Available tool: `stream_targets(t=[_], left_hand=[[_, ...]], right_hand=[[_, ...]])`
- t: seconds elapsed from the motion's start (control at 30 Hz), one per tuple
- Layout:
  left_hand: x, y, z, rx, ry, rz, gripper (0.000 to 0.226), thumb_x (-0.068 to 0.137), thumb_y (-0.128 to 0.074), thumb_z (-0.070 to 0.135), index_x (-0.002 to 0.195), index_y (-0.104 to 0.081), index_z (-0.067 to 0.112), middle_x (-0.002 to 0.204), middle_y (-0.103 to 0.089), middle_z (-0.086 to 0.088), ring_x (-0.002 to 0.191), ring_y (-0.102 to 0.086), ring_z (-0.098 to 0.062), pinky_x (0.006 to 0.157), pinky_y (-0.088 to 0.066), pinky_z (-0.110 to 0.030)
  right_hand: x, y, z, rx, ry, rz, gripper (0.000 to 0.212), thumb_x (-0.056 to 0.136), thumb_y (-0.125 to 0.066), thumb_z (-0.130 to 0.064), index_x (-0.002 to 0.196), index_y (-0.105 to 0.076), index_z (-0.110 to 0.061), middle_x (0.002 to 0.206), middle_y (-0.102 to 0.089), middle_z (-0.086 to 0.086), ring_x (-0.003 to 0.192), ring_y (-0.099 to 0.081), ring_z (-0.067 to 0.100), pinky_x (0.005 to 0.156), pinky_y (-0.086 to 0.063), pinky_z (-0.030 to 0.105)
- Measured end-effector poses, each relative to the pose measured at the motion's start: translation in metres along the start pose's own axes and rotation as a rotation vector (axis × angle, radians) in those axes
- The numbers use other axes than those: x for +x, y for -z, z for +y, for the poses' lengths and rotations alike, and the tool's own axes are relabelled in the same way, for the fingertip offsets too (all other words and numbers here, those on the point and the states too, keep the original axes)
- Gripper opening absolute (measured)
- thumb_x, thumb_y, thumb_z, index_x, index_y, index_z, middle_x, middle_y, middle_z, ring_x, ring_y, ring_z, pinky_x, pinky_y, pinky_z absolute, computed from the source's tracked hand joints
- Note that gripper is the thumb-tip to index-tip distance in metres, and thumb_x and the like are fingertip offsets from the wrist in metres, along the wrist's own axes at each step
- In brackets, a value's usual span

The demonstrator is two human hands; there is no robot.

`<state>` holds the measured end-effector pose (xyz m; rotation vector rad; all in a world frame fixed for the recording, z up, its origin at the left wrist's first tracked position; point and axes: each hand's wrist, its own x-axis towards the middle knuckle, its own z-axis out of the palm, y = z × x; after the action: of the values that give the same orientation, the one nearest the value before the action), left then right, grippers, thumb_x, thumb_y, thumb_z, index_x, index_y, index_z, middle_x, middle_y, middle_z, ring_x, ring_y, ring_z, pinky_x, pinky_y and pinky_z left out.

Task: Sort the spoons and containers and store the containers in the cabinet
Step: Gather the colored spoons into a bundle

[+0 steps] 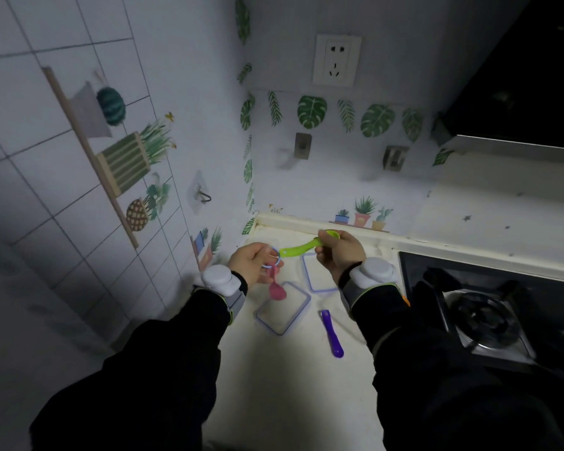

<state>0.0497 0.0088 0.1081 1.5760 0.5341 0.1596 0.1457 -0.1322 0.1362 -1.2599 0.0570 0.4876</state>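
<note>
While left hand (252, 262) pinches ring (269, 264), right hand (342, 252) clasps green spoon (302, 247), handle pointing left.

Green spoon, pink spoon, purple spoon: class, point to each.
green spoon (302, 247), head view, middle of handle.
pink spoon (277, 292), head view, on its bowl.
purple spoon (332, 333), head view, middle of handle.

"Where are you?"
"I'm in a home kitchen. A gas stove (485, 317) sits in the counter (290, 392) by me. The wall has white tiles (46, 43) and leaf stickers (311, 111)."
</note>
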Motion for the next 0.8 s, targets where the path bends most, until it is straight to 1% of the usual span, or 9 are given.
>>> stream_targets(t=[0.07,0.2,0.27,0.33,0.4,0.47,0.53,0.67,0.8], left_hand=[[0.0,0.004,-0.001,0.108,-0.066,0.023,0.029,0.1,-0.035,0.018,0.08,-0.055,0.019,0.072,-0.065,0.001,0.05,-0.063,-0.003,0.039,-0.044,-0.014],[0.0,0.008,0.0,0.204,-0.185,0.069,0.031,0.098,-0.04,0.016,0.074,-0.059,0.022,0.05,-0.067,0.012,0.065,-0.06,-0.023,0.052,-0.041,-0.023],[-0.002,0.01,0.002,0.249,-0.219,0.073,0.033,0.097,-0.041,0.017,0.071,-0.057,0.026,0.048,-0.065,0.013,0.064,-0.06,-0.018,0.053,-0.042,-0.021],[-0.007,0.011,0.004,0.297,-0.249,0.075,0.033,0.098,-0.041,0.017,0.07,-0.056,0.028,0.05,-0.062,0.01,0.054,-0.057,-0.006,0.05,-0.042,-0.013],[-0.008,0.012,0.004,0.332,-0.283,0.087,0.033,0.097,-0.041,0.018,0.07,-0.055,0.029,0.054,-0.06,0.007,0.048,-0.055,-0.004,0.047,-0.039,-0.01],[-0.005,0.013,0.002,0.351,-0.311,0.104,0.033,0.097,-0.041,0.02,0.07,-0.054,0.034,0.05,-0.059,0.007,0.054,-0.059,-0.016,0.05,-0.04,-0.018],[-0.001,0.013,0.0,0.377,-0.327,0.105,0.031,0.096,-0.042,0.024,0.071,-0.054,0.037,0.046,-0.059,0.008,0.058,-0.061,-0.023,0.055,-0.041,-0.026],[-0.002,0.01,-0.002,0.423,-0.371,0.108,0.021,0.096,-0.043,0.028,0.091,-0.063,0.029,0.047,-0.057,0.006,0.046,-0.052,0.001,0.06,-0.041,-0.023],[0.0,0.011,-0.001,0.45,-0.394,0.101,0.023,0.096,-0.043,0.028,0.101,-0.066,0.024,0.049,-0.058,0.007,0.051,-0.055,-0.001,0.064,-0.044,-0.022]], right_hand=[[-0.003,-0.002,-0.004,0.005,0.014,0.012,0.02,0.092,-0.054,-0.001,0.075,-0.048,-0.009,0.065,-0.051,0.009,0.028,-0.048,0.005,0.034,-0.041,0.013],[-0.009,-0.009,-0.009,-0.042,0.055,-0.014,0.021,0.094,-0.051,-0.003,0.075,-0.048,-0.009,0.069,-0.057,0.012,0.028,-0.048,0.005,0.034,-0.041,0.014],[-0.009,-0.012,-0.009,-0.086,0.085,-0.017,0.021,0.094,-0.052,-0.004,0.075,-0.047,-0.01,0.068,-0.058,0.012,0.028,-0.047,0.005,0.034,-0.041,0.014],[-0.009,-0.014,-0.01,-0.126,0.113,-0.006,0.021,0.093,-0.053,-0.005,0.074,-0.047,-0.011,0.065,-0.059,0.01,0.028,-0.047,0.004,0.034,-0.041,0.014],[-0.009,-0.014,-0.012,-0.158,0.131,-0.002,0.02,0.093,-0.054,-0.005,0.074,-0.047,-0.01,0.053,-0.061,0.004,0.028,-0.047,0.004,0.035,-0.041,0.014],[-0.009,-0.015,-0.015,-0.178,0.133,-0.001,0.02,0.092,-0.055,-0.005,0.074,-0.048,-0.01,0.04,-0.059,-0.004,0.028,-0.047,0.004,0.035,-0.041,0.014],[-0.009,-0.013,-0.016,-0.19,0.131,0.01,0.02,0.092,-0.056,-0.005,0.073,-0.048,-0.01,0.043,-0.058,0.001,0.028,-0.048,0.005,0.035,-0.042,0.015],[-0.008,-0.012,-0.015,-0.251,0.128,0.034,0.022,0.09,-0.058,-0.004,0.071,-0.048,-0.01,0.06,-0.055,0.012,0.028,-0.049,0.005,0.035,-0.043,0.015],[-0.009,-0.014,-0.014,-0.292,0.094,0.042,0.023,0.088,-0.059,-0.001,0.069,-0.049,-0.009,0.05,-0.058,0.008,0.026,-0.049,0.005,0.032,-0.041,0.014]])
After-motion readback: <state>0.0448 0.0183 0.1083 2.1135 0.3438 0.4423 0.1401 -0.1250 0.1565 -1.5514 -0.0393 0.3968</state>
